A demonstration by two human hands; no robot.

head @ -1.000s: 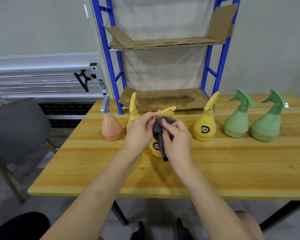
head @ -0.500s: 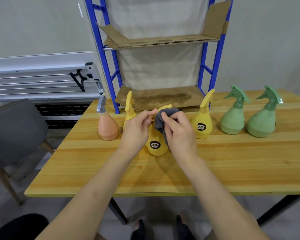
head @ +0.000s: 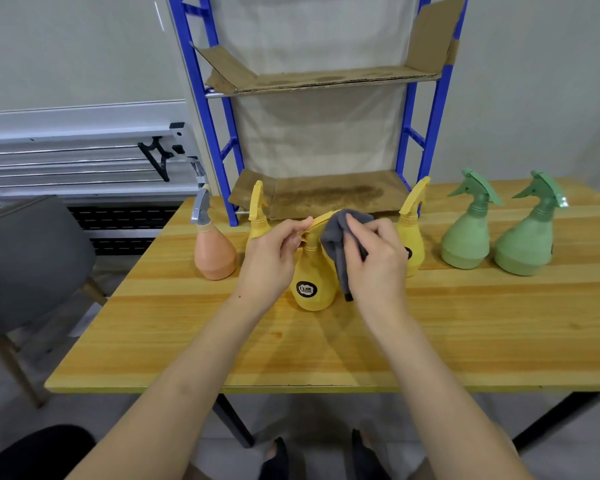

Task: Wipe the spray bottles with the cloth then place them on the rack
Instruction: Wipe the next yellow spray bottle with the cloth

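Both hands are up over the middle of the wooden desk (head: 326,341), working one yellow spray bottle (head: 314,282) that stands upright between them, its black round label facing the camera. The left hand (head: 274,261) has fingers curled, thumb and forefinger pinching the yellow trigger head at the top of that bottle. The right hand (head: 378,261) is curled round a grey cloth (head: 340,244), bunching it against the bottle's neck and upper side, with a tail of the cloth hanging down beside the bottle's body. Just beyond the left hand, a second yellow bottle (head: 258,220) peeks out, mostly hidden by the knuckles, and further out to that hand's left stands a peach bottle with a grey trigger (head: 213,252). Just beyond the right hand there's a third yellow bottle (head: 413,230), partly covered by the fingers, and well out to the right, two green bottles (head: 466,237) (head: 525,244) side by side. Straight ahead of both hands, at the desk's far edge, rises the blue rack (head: 219,133), its two shelves lined with brown cardboard, no bottle on either. A grey chair (head: 25,258) sits off past the left forearm.
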